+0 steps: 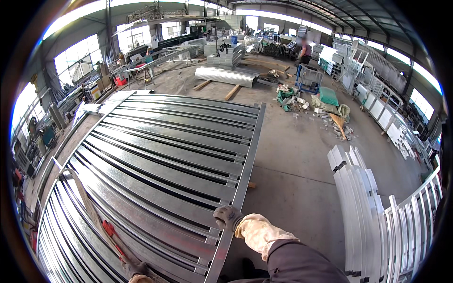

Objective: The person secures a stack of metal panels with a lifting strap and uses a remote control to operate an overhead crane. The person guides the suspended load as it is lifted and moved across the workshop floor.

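A large metal panel (163, 162), built of long slats between side rails, spreads below me and to the left. My right hand (228, 218), in a grey glove, is closed at the panel's right side rail (248, 174), fingers curled over the slat ends. At the lower edge, my left hand (135, 269) is also gloved and partly cut off by the frame. Its fingers close round the lower end of a slim red tool (109, 229), whose exact kind I cannot make out. Beside the tool, a long tan curved strip (85, 197) lies across the slats.
White metal profiles (356, 207) and a white railing (415, 214) stand at the right. A broom (338, 123), rubble (302, 101) and a green sack (329, 96) lie farther off. A person (304, 53) stands beyond a blue cart (309, 79). Metal sheets (226, 75) rest on wooden beams.
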`<state>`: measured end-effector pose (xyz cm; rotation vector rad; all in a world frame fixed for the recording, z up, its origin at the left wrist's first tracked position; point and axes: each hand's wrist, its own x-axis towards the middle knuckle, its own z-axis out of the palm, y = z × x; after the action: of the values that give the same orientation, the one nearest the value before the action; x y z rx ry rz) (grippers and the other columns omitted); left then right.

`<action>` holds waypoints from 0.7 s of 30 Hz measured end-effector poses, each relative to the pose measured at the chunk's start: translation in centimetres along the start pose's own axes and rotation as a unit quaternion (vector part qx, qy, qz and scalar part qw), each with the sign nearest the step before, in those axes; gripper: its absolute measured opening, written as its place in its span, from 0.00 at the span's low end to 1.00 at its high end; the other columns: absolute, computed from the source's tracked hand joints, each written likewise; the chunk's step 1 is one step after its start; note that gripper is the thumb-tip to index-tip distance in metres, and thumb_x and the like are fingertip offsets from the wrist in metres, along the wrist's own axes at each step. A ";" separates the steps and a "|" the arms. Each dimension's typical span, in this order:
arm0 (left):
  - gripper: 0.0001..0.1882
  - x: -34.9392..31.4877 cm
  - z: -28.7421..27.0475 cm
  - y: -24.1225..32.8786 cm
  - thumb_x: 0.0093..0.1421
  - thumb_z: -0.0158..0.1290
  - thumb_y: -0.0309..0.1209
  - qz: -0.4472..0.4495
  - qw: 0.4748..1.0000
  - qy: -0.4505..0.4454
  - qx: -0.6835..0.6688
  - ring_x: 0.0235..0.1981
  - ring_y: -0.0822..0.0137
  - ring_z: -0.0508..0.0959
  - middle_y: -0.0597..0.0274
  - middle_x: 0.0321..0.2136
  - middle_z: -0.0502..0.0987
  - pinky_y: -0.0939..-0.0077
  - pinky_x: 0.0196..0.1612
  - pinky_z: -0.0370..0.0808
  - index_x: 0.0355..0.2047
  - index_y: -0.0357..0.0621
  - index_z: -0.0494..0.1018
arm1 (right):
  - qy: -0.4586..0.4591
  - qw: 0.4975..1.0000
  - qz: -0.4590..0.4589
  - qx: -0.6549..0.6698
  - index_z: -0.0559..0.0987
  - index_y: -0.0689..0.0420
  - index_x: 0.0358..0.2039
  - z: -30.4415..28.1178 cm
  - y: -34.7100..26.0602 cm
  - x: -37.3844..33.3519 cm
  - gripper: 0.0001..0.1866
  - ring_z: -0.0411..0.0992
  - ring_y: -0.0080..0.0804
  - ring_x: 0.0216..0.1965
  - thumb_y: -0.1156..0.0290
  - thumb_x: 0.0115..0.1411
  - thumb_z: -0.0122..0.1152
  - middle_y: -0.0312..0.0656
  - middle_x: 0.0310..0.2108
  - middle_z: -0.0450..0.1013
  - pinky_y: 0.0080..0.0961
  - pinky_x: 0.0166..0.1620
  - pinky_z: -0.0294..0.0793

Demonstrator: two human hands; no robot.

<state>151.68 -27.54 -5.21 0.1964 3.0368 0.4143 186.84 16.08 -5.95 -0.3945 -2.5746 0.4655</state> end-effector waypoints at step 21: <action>0.37 -0.9 -17.8 -13.4 0.49 0.59 0.25 0.007 0.891 -0.004 -0.454 0.35 0.60 0.82 0.53 0.40 0.80 0.68 0.39 0.80 0.62 0.36 0.67 | 0.097 0.994 0.008 0.046 0.80 0.53 0.41 0.4 0.1 -1.2 0.13 0.79 0.43 0.44 0.64 0.56 0.65 0.40 0.42 0.79 0.42 0.50 0.78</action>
<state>149.48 -45.15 8.33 0.1476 2.4743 1.7176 187.66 15.60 -6.83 -0.4082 -2.3555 0.5230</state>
